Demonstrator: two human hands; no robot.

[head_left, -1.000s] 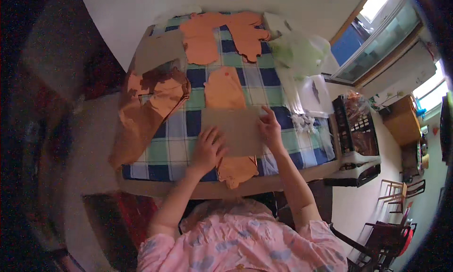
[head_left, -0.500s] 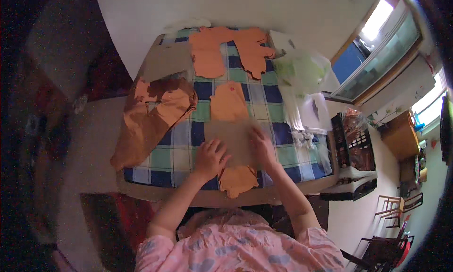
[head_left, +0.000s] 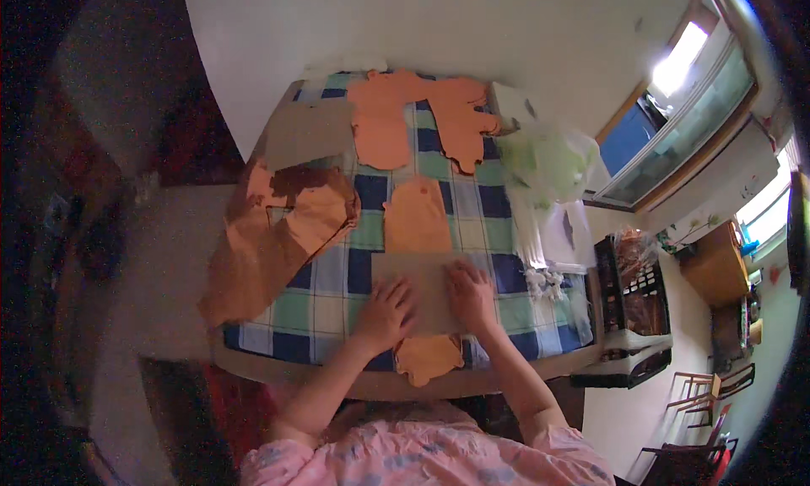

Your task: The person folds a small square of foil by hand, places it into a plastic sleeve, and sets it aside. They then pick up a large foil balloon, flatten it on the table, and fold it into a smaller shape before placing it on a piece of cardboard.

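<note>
A flat grey-brown board (head_left: 429, 294), like a piece of cardboard, lies across the middle of an orange garment-like cloth piece (head_left: 416, 220). The cloth shows beyond the board's far edge and again at its near edge; its middle is hidden. My left hand (head_left: 390, 311) rests on the board's left part, fingers stretched out. On the right side of the board lies my right hand (head_left: 472, 296), its fingers extended over the edge area. Neither hand is wrapped round anything.
Blue-green checked cloth (head_left: 291, 305) covers the table. More orange pieces (head_left: 380, 127) lie at the back, with another grey-brown board (head_left: 308, 136) and a crumpled brown-orange sheet (head_left: 270, 237) at left. Clear plastic bags (head_left: 553, 161) sit at right, beside a black crate (head_left: 629, 288).
The view has tilted, so the table sits lower in the picture. My right hand, blurred before, now rests still on the board, and the board's outline is sharper.
</note>
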